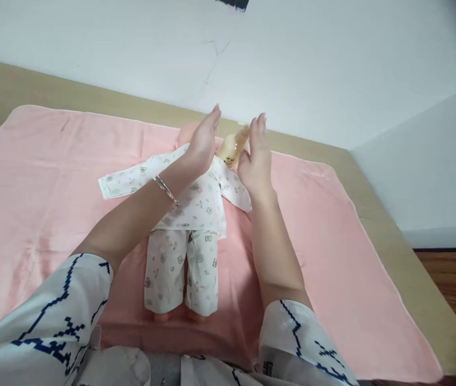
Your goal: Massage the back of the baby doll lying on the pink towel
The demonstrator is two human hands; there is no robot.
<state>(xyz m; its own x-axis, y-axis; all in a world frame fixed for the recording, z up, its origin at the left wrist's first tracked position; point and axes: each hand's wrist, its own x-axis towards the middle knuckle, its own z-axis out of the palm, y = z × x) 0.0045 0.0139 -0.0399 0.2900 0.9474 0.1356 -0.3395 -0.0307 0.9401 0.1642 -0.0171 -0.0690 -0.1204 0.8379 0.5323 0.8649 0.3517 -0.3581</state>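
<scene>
A baby doll (199, 206) lies on its back in a white long-sleeved top and white trousers (166, 271) with small printed figures. Over its upper body I hold my left hand (204, 140), open with the fingers stretched upward, partly hiding the doll's pink head (185, 134). Facing it across a gap, my right hand (257, 158) is also open, fingers straight, above the doll's sleeve on the right. Neither hand holds anything. Between them, beyond the doll's shoulder, is a yellowish bottle (228, 150) with its top partly behind my right hand.
Under the doll a pink blanket (312, 241) covers most of a light wooden table (384, 214). A white wall (292, 64) rises behind the table's far edge. Brown wooden floor (453, 279) shows at the right. A dark object (234, 4) is cut off at the top.
</scene>
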